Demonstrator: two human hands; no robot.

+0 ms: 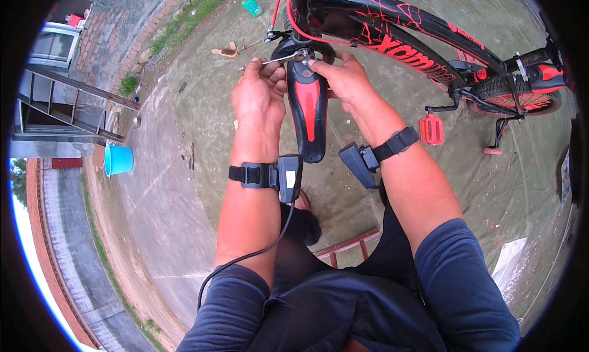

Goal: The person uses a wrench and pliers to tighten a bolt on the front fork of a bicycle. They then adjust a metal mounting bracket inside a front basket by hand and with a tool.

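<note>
The black mudguard (317, 128) with a red stripe down its middle is at the front of the bike (392, 42), between the two hands, with its long end pointing down toward the person. Its top end is up by the fingers, next to some small shiny metal bits (305, 61). The left hand (261, 91) is just to the left of the mudguard, with its fingers bent around a thin silver wrench (279, 59). The wrench leans a little, and one end reaches over to the metal bits. The right hand (348, 81) is on the other side and grips the top part of the mudguard. Its thumb is on top, close to the metal bits, and its other fingers bend by the right side, partly hidden. The front tyre (282, 47) is dark and sits behind the mudguard. Each wrist has a black strap with a black box on it. The black and red bike goes off to the right, with a red pedal (431, 130) and a back wheel (512, 97). On the ground (202, 112), up and to the left, is a green bottle (251, 4). Farther left is a blue bucket (119, 160).
</note>
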